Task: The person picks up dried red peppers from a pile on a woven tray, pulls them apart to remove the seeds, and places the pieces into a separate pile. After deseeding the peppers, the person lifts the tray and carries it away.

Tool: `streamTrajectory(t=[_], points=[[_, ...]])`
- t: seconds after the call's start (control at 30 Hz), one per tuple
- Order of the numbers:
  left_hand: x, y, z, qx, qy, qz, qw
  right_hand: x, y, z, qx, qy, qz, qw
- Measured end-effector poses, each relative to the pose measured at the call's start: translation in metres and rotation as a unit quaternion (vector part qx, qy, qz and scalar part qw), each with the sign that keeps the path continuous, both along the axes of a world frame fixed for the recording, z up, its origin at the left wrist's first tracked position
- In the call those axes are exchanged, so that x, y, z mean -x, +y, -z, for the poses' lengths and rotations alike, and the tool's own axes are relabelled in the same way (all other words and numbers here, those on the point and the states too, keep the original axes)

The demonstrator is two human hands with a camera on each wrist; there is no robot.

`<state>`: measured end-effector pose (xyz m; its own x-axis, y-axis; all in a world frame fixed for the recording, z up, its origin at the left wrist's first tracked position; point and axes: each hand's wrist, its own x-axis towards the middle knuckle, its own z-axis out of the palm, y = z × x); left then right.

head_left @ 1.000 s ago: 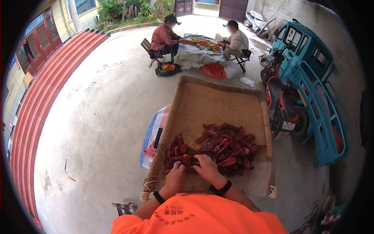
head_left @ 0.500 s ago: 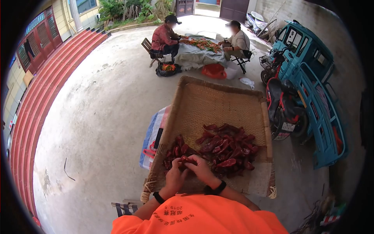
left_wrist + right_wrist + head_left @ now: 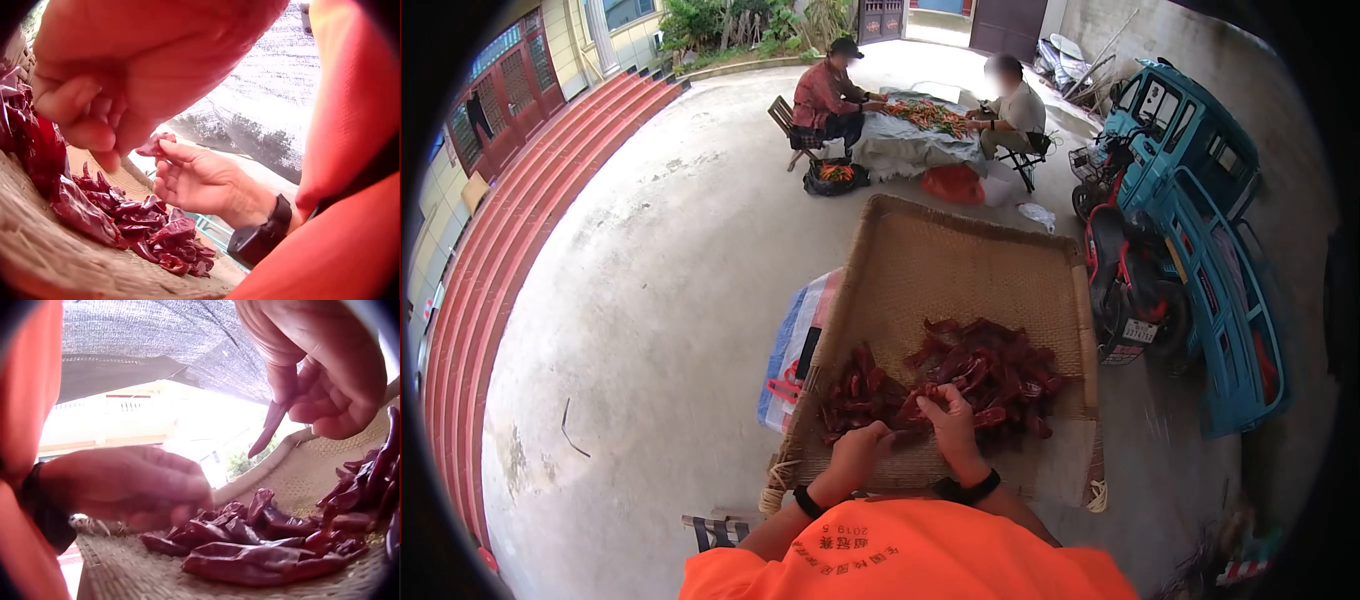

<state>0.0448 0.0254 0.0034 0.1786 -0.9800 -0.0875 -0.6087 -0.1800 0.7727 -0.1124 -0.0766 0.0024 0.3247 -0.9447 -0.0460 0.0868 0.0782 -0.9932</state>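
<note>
Dark red dried peppers [image 3: 992, 370] lie heaped on a woven tray [image 3: 960, 265]. My right hand [image 3: 956, 430] is above the heap, pinching one pepper [image 3: 269, 430] between thumb and fingers; its narrow end points down in the right wrist view. Lower and to the left, my left hand [image 3: 858, 458] hangs over the near edge of the smaller pile [image 3: 862, 385]. Its fingers [image 3: 75, 103] are curled, and no pepper shows in them in the left wrist view. The two hands are apart.
A striped sheet [image 3: 805, 310] is left of the tray. Beyond it, two people sit at a covered table [image 3: 915, 150] spread with peppers. A red motorbike [image 3: 1128, 262] and a blue three-wheeler [image 3: 1200, 280] stand on the right, red steps [image 3: 530, 230] on the left.
Both hands came up together around a pepper, then separated. My right hand has moved up and right with a pepper; my left hand has drawn slightly down.
</note>
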Motion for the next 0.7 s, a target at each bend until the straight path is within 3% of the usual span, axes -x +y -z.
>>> streamTrajectory(t=[0.1, 0.2, 0.23, 0.3, 0.33, 0.43, 0.47, 0.53, 0.63, 0.7], points=[[-0.004, 0.004, 0.008, 0.069, -0.066, -0.028, 0.995, 0.021, -0.021, -0.001, 0.06, 0.002, 0.103, 0.993], [-0.004, 0.004, 0.0, 0.088, -0.12, -0.066, 0.987, 0.044, -0.032, -0.021, 0.128, 0.123, 0.211, 0.961], [-0.005, 0.003, 0.005, 0.065, -0.131, -0.049, 0.988, 0.045, -0.033, -0.024, 0.209, 0.193, 0.261, 0.922], [-0.007, -0.001, 0.015, 0.019, -0.153, -0.015, 0.988, 0.045, -0.033, -0.029, 0.357, 0.324, 0.352, 0.803], [-0.006, -0.003, 0.018, 0.031, -0.167, -0.023, 0.985, 0.043, -0.028, -0.032, 0.313, 0.268, 0.31, 0.857], [-0.006, -0.004, 0.028, 0.021, -0.196, -0.027, 0.98, 0.029, -0.012, -0.03, 0.308, 0.284, 0.175, 0.891], [-0.005, -0.003, 0.023, 0.028, -0.196, -0.034, 0.98, 0.024, -0.007, -0.023, 0.341, 0.321, 0.15, 0.871], [-0.005, -0.004, 0.009, 0.045, -0.197, -0.048, 0.978, 0.017, -0.002, 0.004, 0.252, 0.264, 0.013, 0.931], [-0.006, -0.004, 0.007, 0.104, -0.125, -0.071, 0.984, 0.001, 0.014, -0.005, 0.168, 0.189, -0.107, 0.962], [-0.007, -0.004, 0.006, 0.132, -0.001, -0.075, 0.988, -0.005, 0.021, -0.01, 0.153, 0.155, -0.151, 0.964]])
